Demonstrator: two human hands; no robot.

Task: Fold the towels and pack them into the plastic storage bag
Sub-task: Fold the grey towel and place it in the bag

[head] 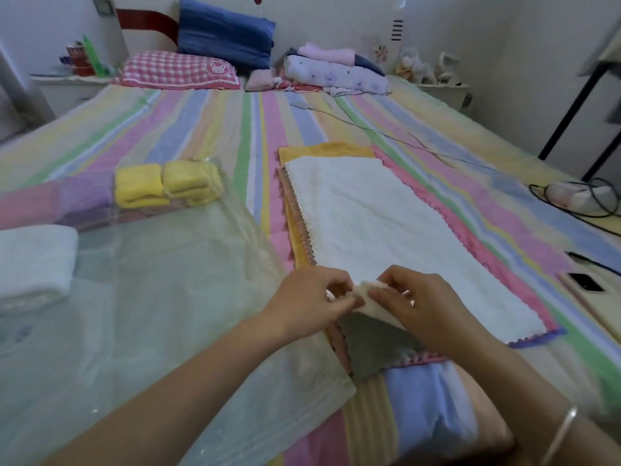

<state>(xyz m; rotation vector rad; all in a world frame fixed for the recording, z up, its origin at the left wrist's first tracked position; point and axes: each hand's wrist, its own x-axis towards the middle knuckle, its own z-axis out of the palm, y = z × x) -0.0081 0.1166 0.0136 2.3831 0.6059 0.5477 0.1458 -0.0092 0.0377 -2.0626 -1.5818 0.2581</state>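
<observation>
Currently, in the head view, the left hand (311, 297) and right hand (425, 306) were both closed in a pinch on the near corner of the white towel (386, 223), lifted slightly off the flat towel stack (297, 210) on the bed (201, 122). The plastic storage bag (168, 297) lay just left, holding yellow folded towels (164, 188). Judgement: separate only the top layer, then carry the near edge squarely to the far edge, keeping corners aligned.
</observation>
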